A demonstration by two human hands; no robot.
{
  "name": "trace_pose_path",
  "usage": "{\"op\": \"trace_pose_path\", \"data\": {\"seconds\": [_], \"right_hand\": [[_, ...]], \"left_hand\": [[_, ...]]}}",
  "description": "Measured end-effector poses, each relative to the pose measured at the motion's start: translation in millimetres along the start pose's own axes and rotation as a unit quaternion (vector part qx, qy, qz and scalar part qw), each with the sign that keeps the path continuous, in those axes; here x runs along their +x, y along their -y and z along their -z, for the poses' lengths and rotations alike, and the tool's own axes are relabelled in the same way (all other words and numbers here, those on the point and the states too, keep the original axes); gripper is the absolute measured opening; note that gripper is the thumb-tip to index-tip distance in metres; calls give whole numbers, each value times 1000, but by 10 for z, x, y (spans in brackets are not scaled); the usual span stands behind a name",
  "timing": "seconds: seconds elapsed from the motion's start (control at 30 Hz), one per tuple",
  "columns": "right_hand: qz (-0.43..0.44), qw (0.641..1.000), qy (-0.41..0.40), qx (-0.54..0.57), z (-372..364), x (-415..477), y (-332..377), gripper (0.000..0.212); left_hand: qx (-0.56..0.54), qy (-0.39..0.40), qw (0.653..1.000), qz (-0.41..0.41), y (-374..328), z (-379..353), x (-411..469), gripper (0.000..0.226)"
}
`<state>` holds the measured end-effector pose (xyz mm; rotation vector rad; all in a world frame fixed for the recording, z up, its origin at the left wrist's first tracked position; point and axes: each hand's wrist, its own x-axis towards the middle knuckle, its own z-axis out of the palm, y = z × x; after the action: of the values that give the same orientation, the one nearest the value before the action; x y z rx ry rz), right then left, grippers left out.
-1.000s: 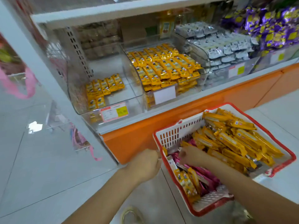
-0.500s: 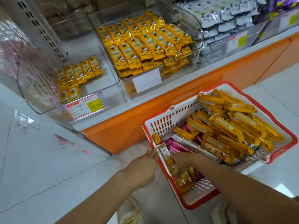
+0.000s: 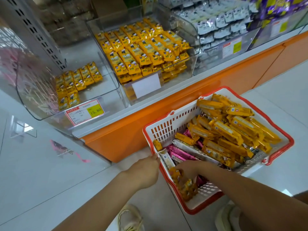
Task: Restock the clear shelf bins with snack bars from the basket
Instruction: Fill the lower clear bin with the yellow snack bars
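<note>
White tile floor (image 3: 41, 172), orange-based shelf (image 3: 133, 130) ahead. I've got the red-rimmed white basket (image 3: 166, 129) on the floor just in front of it. Left hand (image 3: 145, 172) holds the basket's near-left rim, fingers curled on it. Right hand (image 3: 190, 169) is down in the near corner, fingers closed on a clump of small yellow snack packs (image 3: 186, 189); blurry there. Long yellow bars (image 3: 230, 130) are piled at the far end, pink bars (image 3: 180, 152) in the middle. Left clear bin (image 3: 103, 90) has few yellow packs behind its 15.80 price tag (image 3: 85, 111); middle bin (image 3: 193, 37) is stacked full.
</note>
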<state>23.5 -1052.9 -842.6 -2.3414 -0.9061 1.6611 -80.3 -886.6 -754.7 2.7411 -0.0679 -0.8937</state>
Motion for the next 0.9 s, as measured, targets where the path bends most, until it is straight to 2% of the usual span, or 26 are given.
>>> {"op": "trace_pose_path", "data": {"seconds": [0.17, 0.23, 0.3, 0.4, 0.47, 0.57, 0.63, 0.73, 0.8, 0.9], "right_hand": [[2, 996, -68, 52, 294, -451, 106, 78], [27, 994, -95, 48, 508, -701, 236, 62], [73, 988, -114, 77, 707, -972, 404, 49], [153, 965, -145, 154, 952, -1417, 734, 33], [201, 943, -194, 179, 1091, -1696, 973, 27], [264, 909, -253, 203, 1259, -1990, 1324, 22], [294, 889, -290, 195, 1345, -2076, 1555, 21], [325, 856, -375, 145, 1448, -2124, 1904, 49], [375, 842, -370, 114, 1515, -2125, 2129, 54], [407, 843, -320, 143, 1681, -2053, 2429, 37]], "left_hand": [[-106, -28, 994, 11, -36, 148, -65, 42], [-202, -45, 978, 11, -86, 302, -134, 50], [-317, -37, 948, 12, -176, 502, -257, 56], [-446, -32, 894, -29, -277, 776, -469, 26], [-506, -48, 860, -44, -289, 906, -631, 21], [-536, -104, 836, -53, -237, 1080, -842, 20], [-578, -164, 797, -56, -203, 1208, -968, 16], [-621, -234, 745, -63, -129, 1394, -1143, 14], [-620, -273, 733, -61, -39, 1492, -1245, 10], [-639, -299, 706, -70, 121, 1600, -1368, 13]]}}
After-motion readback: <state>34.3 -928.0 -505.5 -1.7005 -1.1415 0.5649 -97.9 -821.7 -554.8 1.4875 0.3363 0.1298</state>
